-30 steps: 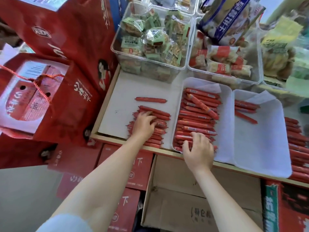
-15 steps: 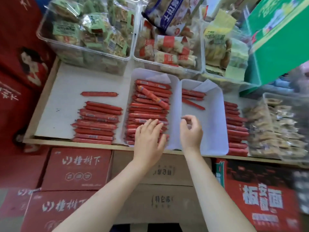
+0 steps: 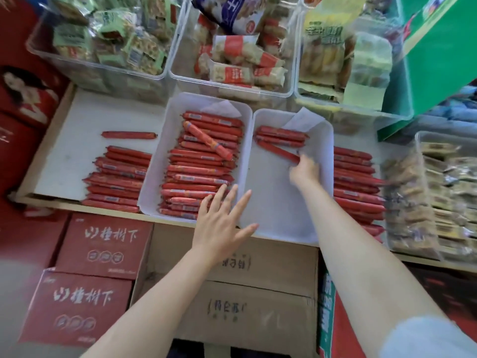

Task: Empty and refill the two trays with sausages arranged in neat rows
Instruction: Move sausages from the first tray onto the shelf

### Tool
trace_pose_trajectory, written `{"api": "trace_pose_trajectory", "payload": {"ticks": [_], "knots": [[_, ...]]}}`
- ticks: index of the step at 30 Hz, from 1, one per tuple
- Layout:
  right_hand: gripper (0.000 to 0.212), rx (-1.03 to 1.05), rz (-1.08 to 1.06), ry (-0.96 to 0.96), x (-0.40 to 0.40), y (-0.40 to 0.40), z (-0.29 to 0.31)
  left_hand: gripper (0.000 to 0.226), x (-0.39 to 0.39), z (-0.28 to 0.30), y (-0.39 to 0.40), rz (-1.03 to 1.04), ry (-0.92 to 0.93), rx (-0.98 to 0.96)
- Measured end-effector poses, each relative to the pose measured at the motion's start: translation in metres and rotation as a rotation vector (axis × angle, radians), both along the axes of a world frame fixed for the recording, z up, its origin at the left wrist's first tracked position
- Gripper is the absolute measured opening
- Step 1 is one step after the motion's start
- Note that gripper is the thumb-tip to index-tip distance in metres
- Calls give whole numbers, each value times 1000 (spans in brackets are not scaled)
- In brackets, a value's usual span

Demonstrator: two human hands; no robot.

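One sausage [image 3: 280, 151] tip touching right grip [image 3: 305, 170]

The 2 trays [image 3: 247, 140] are plain white, lined with white paper. Sausages [image 3: 198, 174] inside them are glossy red with small pale labels, as are the red heaps left [image 3: 116, 182] and right [image 3: 356, 187] of the trays. Below the trays sit red cartons [image 3: 103, 244] with white lettering and plain brown cardboard boxes [image 3: 258, 280]. Behind the trays, clear bins [image 3: 103, 42] hold green-and-cream packets; a bright green box [image 3: 444, 52] stands right of those.
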State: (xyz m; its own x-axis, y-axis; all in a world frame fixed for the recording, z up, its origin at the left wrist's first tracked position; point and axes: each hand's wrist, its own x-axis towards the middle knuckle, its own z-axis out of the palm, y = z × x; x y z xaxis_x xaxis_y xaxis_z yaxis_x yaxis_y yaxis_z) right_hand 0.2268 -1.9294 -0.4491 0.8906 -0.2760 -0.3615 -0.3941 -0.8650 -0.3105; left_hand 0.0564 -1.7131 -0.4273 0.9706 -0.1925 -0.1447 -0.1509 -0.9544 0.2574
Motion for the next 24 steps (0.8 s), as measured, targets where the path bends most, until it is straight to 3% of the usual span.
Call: {"api": "trace_pose_trajectory", "payload": {"ticks": [3,5,8,11,16,20,24], "knots": [[40,-170,70,-40,-7,7,-13,72,-1,-1,0,12,3,20],[34,-177,65,-53,-21,17,-16,72,-2,-2,-1,21,2,22],[21,10,-28,-81,-47,23,-2,72,-3,0,0,21,18,20],[12,271,-226,-236,-77,16,28,71,-3,5,0,16,57,-13],[2,681,-459,-458,-133,24,82,68,-8,29,6,78,56,-297],[13,857,-325,-330,-165,72,118,58,-19,66,25,78,-328,-361],[14,1018,-144,-123,-173,140,128,39,-24,75,71,90,-327,-390]]}}
